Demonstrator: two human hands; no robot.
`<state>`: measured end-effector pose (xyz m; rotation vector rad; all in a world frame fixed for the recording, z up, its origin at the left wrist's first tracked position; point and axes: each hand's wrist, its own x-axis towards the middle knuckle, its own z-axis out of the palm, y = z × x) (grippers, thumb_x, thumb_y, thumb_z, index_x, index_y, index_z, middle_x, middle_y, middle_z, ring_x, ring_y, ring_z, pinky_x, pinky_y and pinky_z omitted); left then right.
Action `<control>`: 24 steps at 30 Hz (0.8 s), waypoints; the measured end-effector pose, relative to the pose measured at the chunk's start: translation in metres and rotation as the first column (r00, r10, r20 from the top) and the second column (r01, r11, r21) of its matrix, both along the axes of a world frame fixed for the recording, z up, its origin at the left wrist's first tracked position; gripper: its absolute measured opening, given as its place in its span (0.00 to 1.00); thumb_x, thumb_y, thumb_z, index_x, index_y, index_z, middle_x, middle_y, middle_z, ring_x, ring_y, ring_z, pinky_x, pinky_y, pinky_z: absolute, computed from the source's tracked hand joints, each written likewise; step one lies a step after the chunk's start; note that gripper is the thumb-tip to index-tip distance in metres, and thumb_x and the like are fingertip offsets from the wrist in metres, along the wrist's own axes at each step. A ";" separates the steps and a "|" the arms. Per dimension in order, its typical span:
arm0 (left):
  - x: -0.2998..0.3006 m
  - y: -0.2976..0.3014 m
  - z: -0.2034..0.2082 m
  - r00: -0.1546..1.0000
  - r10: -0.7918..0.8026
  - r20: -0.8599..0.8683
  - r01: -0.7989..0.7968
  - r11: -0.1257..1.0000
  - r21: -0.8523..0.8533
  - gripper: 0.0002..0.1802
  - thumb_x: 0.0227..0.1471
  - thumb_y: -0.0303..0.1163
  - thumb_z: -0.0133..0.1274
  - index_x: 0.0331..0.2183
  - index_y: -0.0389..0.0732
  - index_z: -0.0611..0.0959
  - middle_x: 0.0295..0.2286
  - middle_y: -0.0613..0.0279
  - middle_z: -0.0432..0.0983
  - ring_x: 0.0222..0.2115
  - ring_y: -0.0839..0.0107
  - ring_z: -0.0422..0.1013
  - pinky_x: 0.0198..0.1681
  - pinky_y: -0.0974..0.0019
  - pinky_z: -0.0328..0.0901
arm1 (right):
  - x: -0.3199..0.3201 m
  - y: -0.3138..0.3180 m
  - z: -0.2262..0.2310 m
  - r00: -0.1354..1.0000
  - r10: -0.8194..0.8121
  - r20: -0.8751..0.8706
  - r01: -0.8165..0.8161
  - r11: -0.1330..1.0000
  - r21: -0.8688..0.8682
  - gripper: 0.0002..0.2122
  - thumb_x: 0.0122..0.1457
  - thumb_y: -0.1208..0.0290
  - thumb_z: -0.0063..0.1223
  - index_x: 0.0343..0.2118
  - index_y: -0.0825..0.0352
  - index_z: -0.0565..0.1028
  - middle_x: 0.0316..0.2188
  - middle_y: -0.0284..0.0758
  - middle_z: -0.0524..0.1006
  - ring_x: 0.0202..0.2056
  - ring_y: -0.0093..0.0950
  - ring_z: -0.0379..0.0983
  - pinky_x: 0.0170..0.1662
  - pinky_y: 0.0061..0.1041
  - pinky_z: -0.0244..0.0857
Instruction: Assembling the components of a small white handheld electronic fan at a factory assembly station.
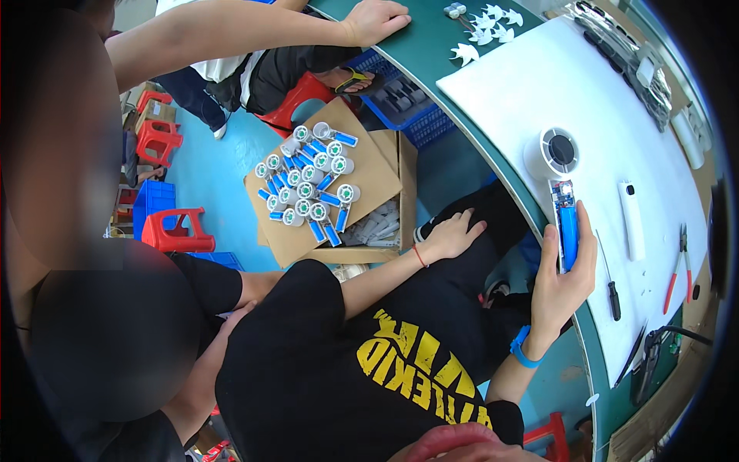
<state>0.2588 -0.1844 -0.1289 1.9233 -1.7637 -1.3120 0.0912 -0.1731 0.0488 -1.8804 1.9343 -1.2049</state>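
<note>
My right hand (566,281), with a blue wristband, is closed around the handle of a small handheld fan (568,227) at the white work mat. The handle is uncovered and shows a blue battery and a small circuit board. Its round white head (551,154) with a dark centre points away from me. A white handle cover (631,221) lies to the right of the fan. Between them is a screwdriver (613,296) with a black grip. My left hand (456,233), a red string at its wrist, rests on my dark trouser leg, fingers stretched out and holding nothing.
Red-handled pliers (679,269) lie at the right. White leaf-shaped parts (485,31) sit on the green table (423,46), near another person's hand (377,21). Fan units with blue batteries cover a cardboard sheet (369,165) on a carton. Red stools (185,231) stand left.
</note>
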 end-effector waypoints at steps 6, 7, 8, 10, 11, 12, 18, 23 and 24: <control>0.005 -0.003 -0.008 0.999 -0.005 -0.053 0.004 1.000 -0.021 0.39 0.59 0.58 0.36 0.57 0.34 0.63 0.50 0.35 0.67 0.51 0.43 0.65 0.55 0.54 0.60 | 0.000 0.000 0.000 1.000 -0.012 0.002 0.012 1.000 -0.006 0.20 0.58 0.62 0.58 0.52 0.61 0.73 0.35 0.40 0.76 0.33 0.29 0.75 0.32 0.24 0.69; 0.005 -0.003 -0.008 0.998 -0.007 -0.055 0.005 1.000 -0.023 0.39 0.59 0.58 0.36 0.57 0.34 0.63 0.50 0.35 0.67 0.51 0.43 0.65 0.55 0.54 0.60 | 0.000 0.000 0.000 1.000 -0.013 0.007 0.013 1.000 -0.001 0.20 0.58 0.62 0.58 0.52 0.61 0.73 0.35 0.40 0.76 0.33 0.29 0.75 0.32 0.24 0.69; 0.005 -0.002 -0.008 0.999 -0.006 -0.051 0.005 1.000 -0.017 0.39 0.59 0.58 0.36 0.57 0.33 0.64 0.50 0.35 0.67 0.51 0.43 0.64 0.56 0.55 0.59 | 0.000 0.000 -0.001 1.000 -0.014 0.005 0.014 1.000 -0.003 0.20 0.58 0.62 0.58 0.52 0.61 0.73 0.35 0.40 0.76 0.33 0.29 0.75 0.32 0.24 0.69; 0.006 -0.003 -0.010 0.999 -0.006 -0.049 0.006 1.000 -0.013 0.40 0.59 0.59 0.36 0.57 0.33 0.64 0.50 0.35 0.66 0.52 0.44 0.64 0.56 0.56 0.59 | -0.001 0.000 -0.002 1.000 -0.011 -0.001 0.011 1.000 0.001 0.20 0.58 0.62 0.58 0.52 0.61 0.73 0.35 0.40 0.76 0.33 0.28 0.75 0.32 0.23 0.69; 0.007 -0.003 -0.013 0.998 -0.009 -0.059 0.007 1.000 -0.021 0.40 0.59 0.59 0.36 0.57 0.33 0.64 0.50 0.36 0.67 0.53 0.45 0.63 0.56 0.56 0.58 | -0.001 0.000 -0.001 1.000 -0.012 -0.003 0.012 1.000 0.000 0.20 0.58 0.62 0.58 0.52 0.61 0.73 0.35 0.40 0.76 0.33 0.28 0.75 0.32 0.23 0.69; 0.008 -0.004 -0.016 0.998 -0.011 -0.068 0.009 1.000 -0.028 0.40 0.59 0.59 0.36 0.56 0.33 0.65 0.51 0.37 0.67 0.53 0.45 0.63 0.57 0.57 0.58 | -0.001 0.000 -0.001 1.000 -0.014 -0.006 0.014 1.000 -0.001 0.20 0.58 0.62 0.58 0.52 0.61 0.73 0.35 0.40 0.76 0.33 0.28 0.75 0.32 0.23 0.69; 0.016 -0.010 -0.039 0.988 -0.021 -0.152 0.016 0.999 -0.037 0.44 0.57 0.64 0.34 0.55 0.33 0.67 0.51 0.37 0.66 0.53 0.46 0.64 0.58 0.57 0.57 | 0.000 0.000 -0.001 1.000 -0.018 -0.014 0.018 1.000 -0.009 0.20 0.58 0.62 0.58 0.52 0.61 0.73 0.36 0.40 0.77 0.34 0.29 0.75 0.34 0.24 0.69; 0.029 -0.016 -0.056 0.949 0.065 -0.309 -0.014 0.987 0.163 0.42 0.57 0.64 0.34 0.52 0.33 0.72 0.49 0.39 0.70 0.53 0.48 0.65 0.57 0.59 0.57 | 0.001 0.000 -0.003 1.000 -0.016 -0.018 0.016 1.000 -0.025 0.20 0.58 0.62 0.58 0.52 0.61 0.73 0.38 0.40 0.77 0.36 0.30 0.76 0.37 0.25 0.70; 0.033 -0.016 -0.060 0.932 0.080 -0.355 0.001 0.975 0.223 0.41 0.58 0.63 0.35 0.51 0.34 0.73 0.48 0.40 0.71 0.52 0.49 0.66 0.57 0.60 0.58 | 0.001 -0.001 -0.002 1.000 -0.009 -0.007 0.008 0.999 -0.034 0.19 0.58 0.63 0.58 0.52 0.61 0.73 0.38 0.40 0.77 0.36 0.29 0.76 0.38 0.25 0.69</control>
